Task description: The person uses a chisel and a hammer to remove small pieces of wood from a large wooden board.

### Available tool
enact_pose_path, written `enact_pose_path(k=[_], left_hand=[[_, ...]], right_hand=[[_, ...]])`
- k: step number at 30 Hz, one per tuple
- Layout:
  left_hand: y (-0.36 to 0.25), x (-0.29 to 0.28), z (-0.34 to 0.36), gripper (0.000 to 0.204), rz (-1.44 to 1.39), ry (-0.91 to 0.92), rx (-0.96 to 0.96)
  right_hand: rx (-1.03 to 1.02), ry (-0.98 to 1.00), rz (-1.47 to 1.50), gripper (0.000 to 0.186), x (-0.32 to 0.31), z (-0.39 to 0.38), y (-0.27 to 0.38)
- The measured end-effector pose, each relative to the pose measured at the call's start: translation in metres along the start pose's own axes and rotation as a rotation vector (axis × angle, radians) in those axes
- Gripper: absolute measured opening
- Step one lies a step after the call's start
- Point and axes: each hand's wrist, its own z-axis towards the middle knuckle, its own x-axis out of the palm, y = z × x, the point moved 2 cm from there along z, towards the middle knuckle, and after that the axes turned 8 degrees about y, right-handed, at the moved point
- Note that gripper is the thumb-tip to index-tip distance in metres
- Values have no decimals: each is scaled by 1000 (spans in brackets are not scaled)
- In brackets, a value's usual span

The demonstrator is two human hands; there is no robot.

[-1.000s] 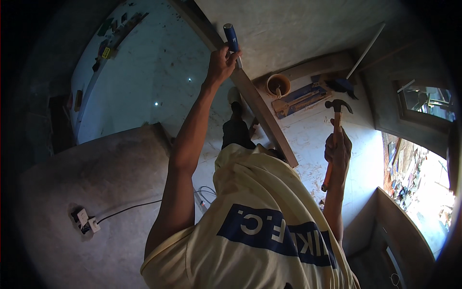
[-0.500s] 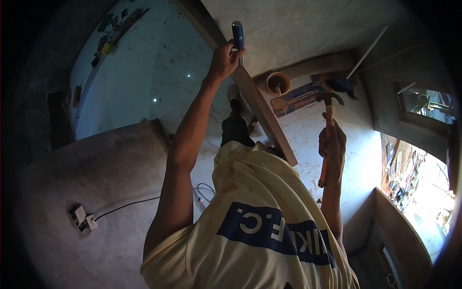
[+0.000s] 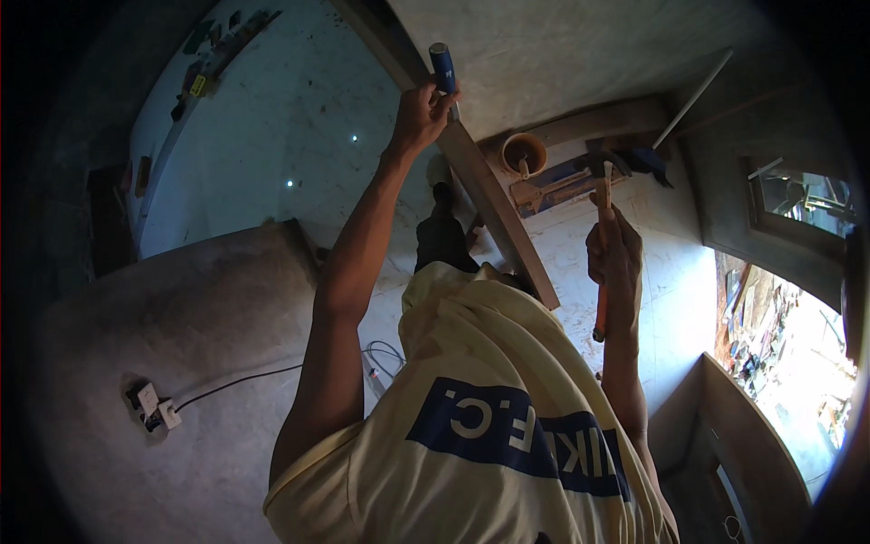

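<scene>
In my left hand (image 3: pixel 419 118) is a chisel (image 3: pixel 442 65), its blue handle up and its metal blade down on the long wooden beam (image 3: pixel 494 204). The fingers wrap around its lower handle, and the blade tip's contact is hard to make out. To the right, my right hand (image 3: pixel 618 247) grips a claw hammer (image 3: pixel 605 189) by its orange-and-wood handle. The hammer's head is raised, slightly blurred, and stands apart from the chisel.
Beyond the beam stand a brown bucket (image 3: pixel 524 156) and a dusty blue tool tray or case (image 3: pixel 557 186). A white pole (image 3: pixel 693 98) leans at the far right. Left, a cable runs from a wall socket (image 3: pixel 156 406). Debris lies outside the opening (image 3: pixel 761 335).
The hammer in my right hand has moved up and to the left, its head tilting. My left hand and the chisel have barely shifted.
</scene>
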Motion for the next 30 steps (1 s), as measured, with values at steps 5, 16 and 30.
enact_pose_path(k=[5,16,30], left_hand=[[-6,1,-2,20,127,75,20],[-12,0,-6,17,90,63,11],[2,2,-7,16,-5,37,72]], right_hand=[[47,36,-27,40,12,8,4],[-562,137,-275,41,88,39,121],[-532,262,-242,41,121,45,139]])
